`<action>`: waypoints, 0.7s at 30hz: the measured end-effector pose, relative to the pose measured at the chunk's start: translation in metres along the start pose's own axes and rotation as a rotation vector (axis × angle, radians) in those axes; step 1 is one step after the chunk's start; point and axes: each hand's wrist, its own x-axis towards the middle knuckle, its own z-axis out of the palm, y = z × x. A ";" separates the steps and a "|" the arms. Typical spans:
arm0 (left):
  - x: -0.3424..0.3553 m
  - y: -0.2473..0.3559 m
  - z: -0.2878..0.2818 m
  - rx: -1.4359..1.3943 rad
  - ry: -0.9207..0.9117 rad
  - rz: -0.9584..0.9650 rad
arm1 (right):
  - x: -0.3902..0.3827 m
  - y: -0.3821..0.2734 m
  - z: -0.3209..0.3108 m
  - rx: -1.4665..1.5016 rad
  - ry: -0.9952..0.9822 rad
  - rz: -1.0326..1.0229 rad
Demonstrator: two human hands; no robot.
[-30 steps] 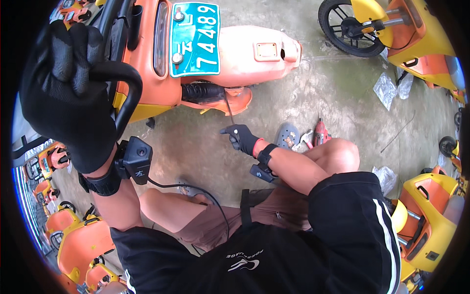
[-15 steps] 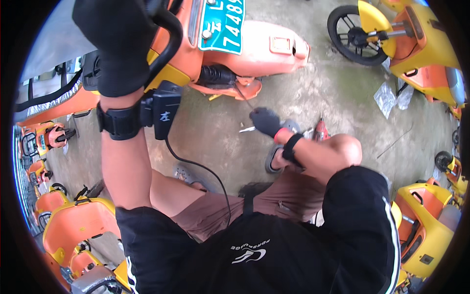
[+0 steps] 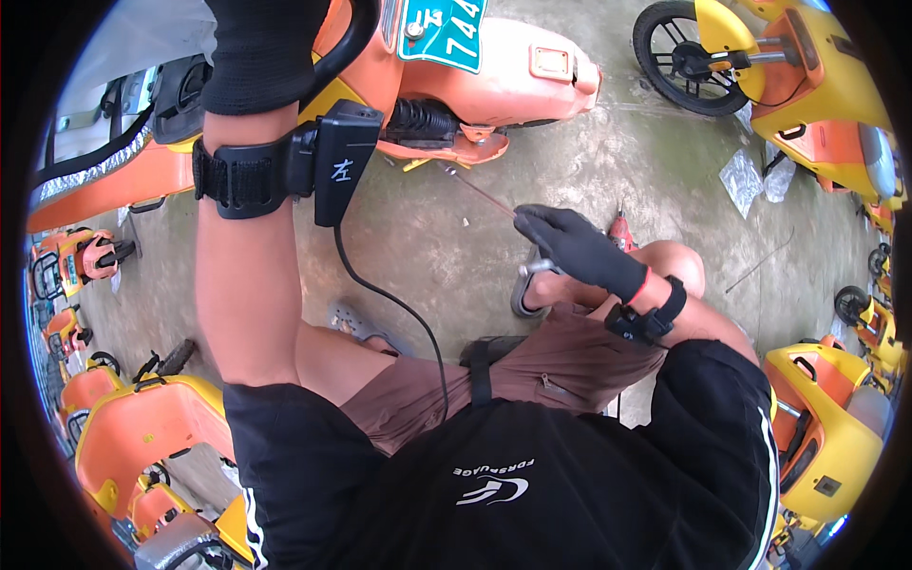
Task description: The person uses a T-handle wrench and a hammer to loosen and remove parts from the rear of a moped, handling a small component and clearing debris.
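Note:
My right hand (image 3: 584,249), in a dark glove, is closed on what looks like a T-handle wrench (image 3: 489,197). Its thin rod slants up and left to a metal tip just below the tail of an orange scooter (image 3: 541,85); contact cannot be made out. A silver end of the handle (image 3: 538,268) shows under the fingers. My left hand (image 3: 261,52), gloved in black, reaches up beside the scooter's black grab rail (image 3: 353,47). Its fingers lie beyond the upper edge. A black coil spring (image 3: 418,125) and a teal plate (image 3: 445,28) show on the scooter.
A red power tool (image 3: 620,233) stands on the floor by my right knee. Another yellow-orange scooter (image 3: 798,76) is parked at upper right, with clear plastic wrapping (image 3: 741,180) by it. More scooters (image 3: 152,437) line both sides. A black cable (image 3: 399,309) hangs from my left wrist.
My right hand has moved right and nearer to me, showing more of the rod. My left hand has shifted up and right, partly out of view. The view has shifted slightly.

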 end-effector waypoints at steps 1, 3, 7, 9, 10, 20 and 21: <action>0.000 0.004 0.001 -0.316 -0.035 -0.196 | 0.004 -0.003 -0.004 -0.066 -0.023 -0.036; 0.003 -0.009 0.003 -0.063 0.322 -0.104 | 0.006 -0.016 -0.012 -0.097 -0.025 -0.066; 0.006 -0.028 -0.012 0.928 0.261 0.477 | 0.038 -0.030 -0.019 -0.262 -0.072 -0.072; 0.004 -0.025 -0.002 0.912 0.270 0.453 | 0.057 -0.031 -0.022 -0.435 -0.074 -0.069; 0.004 -0.022 -0.002 0.921 0.270 0.428 | 0.066 -0.033 -0.021 -0.438 -0.075 -0.075; -0.003 -0.011 -0.008 -0.356 -0.055 -0.177 | 0.136 -0.133 -0.024 -1.235 -0.489 -0.179; -0.001 -0.028 -0.021 0.064 -0.046 0.204 | 0.153 -0.124 -0.021 -1.196 -0.524 -0.458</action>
